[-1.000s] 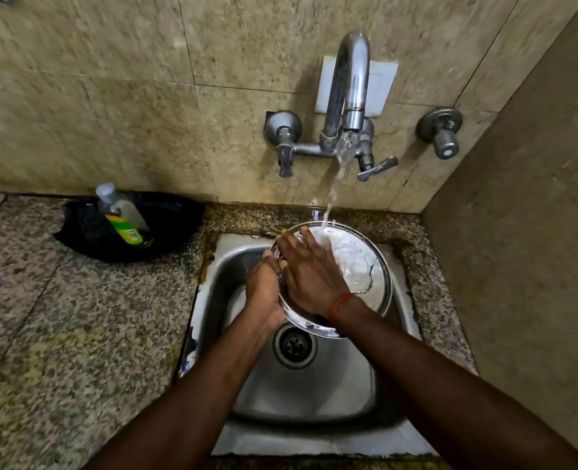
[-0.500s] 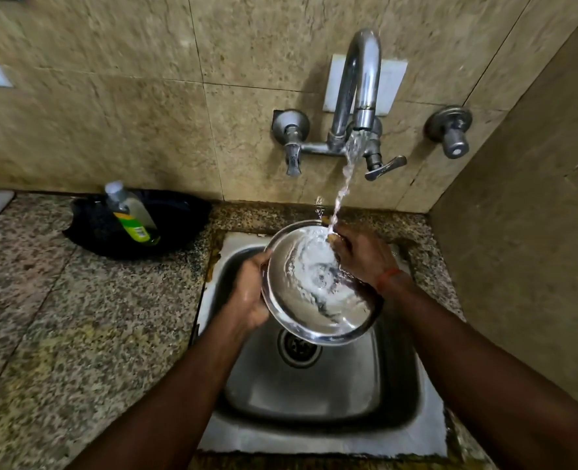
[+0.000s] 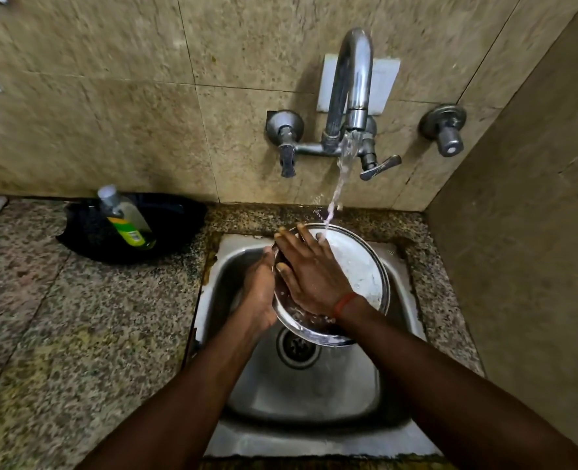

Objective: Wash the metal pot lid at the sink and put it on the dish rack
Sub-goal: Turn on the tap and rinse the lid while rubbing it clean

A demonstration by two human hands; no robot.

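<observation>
Head view: left hand (image 3: 258, 293) grips lid (image 3: 359, 269) rim, right hand (image 3: 309, 274) flat, rubbing under tap (image 3: 350, 96); rinse ongoing, racking left

Both forearms are bare, with no sleeves showing. A thin orange-red thread (image 3: 344, 302) circles the right wrist. Fingernails are short.

We are seeing a shiny wet metal lid (image 3: 359, 269), a dull steel sink (image 3: 314, 395), a glossy chrome tap (image 3: 352, 79) and a rough speckled stone surface (image 3: 60, 334).
</observation>
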